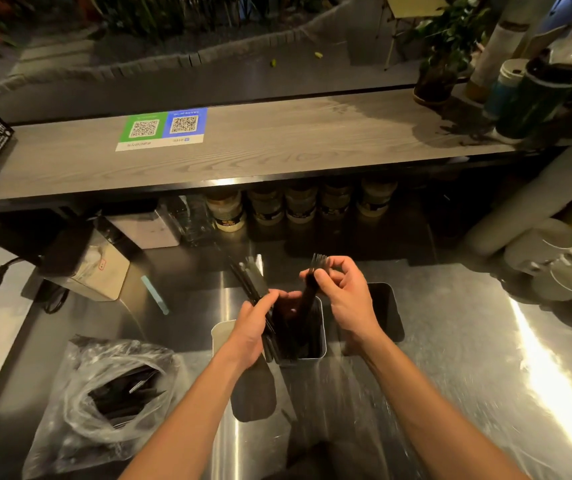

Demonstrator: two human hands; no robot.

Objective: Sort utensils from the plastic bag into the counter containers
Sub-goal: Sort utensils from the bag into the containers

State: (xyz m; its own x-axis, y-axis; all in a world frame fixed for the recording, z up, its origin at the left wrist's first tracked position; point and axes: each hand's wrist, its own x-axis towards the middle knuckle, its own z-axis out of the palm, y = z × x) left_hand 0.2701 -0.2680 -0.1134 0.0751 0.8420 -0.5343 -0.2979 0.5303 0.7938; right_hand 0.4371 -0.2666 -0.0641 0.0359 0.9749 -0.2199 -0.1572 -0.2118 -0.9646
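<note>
Black fork (308,292) pinched by right fingers (329,276) over the middle container (323,341), left fingers (264,300) gripping a utensil bundle (250,279).

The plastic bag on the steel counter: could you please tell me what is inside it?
Inside the plastic bag lies a pile of black utensils, seen through its open mouth. The crumpled film hides their number and types.

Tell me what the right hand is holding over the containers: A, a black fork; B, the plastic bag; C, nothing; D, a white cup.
A: the right hand pinches a black fork, tines up, above the middle container, while the left hand grips a bundle of black utensils.
</note>
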